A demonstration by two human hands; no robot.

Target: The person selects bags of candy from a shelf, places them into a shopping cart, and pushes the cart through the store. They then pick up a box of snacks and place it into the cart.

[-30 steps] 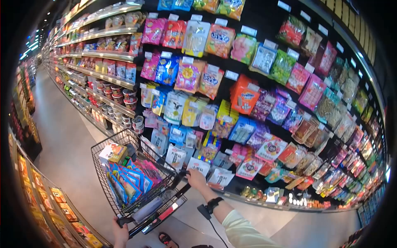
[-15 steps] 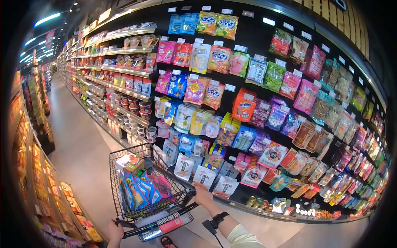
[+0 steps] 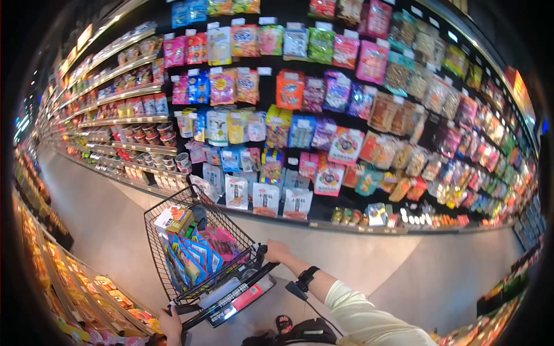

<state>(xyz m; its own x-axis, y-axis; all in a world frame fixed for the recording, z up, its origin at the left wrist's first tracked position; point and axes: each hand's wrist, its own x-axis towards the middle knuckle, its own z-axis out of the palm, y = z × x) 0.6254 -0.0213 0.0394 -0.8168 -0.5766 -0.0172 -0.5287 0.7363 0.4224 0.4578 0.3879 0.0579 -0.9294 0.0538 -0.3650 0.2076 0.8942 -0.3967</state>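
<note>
At seven o'clock in the view stands a wire cart [image 3: 154, 249], tilted on the slant in the picture. The right hand [image 3: 279, 252], at the cart's three o'clock, is closed round one end of the handle [image 3: 267, 269]. The left hand [image 3: 169, 324], at its seven o'clock, touches the other end; I cannot tell how tightly its fingers wrap. Inside the cart, a box [image 3: 181, 222] sits toward eleven, blue packs [image 3: 195, 259] fan across the middle, and pink packs [image 3: 224, 242] lie toward two. A dark band [image 3: 309, 278] circles the right wrist. Past the cart, at its two o'clock, white pouches [image 3: 266, 199] stand along the foot of a rack of hanging bags [image 3: 291, 89]. Tiered shelves [image 3: 127, 119] run off at ten in the view.
</note>
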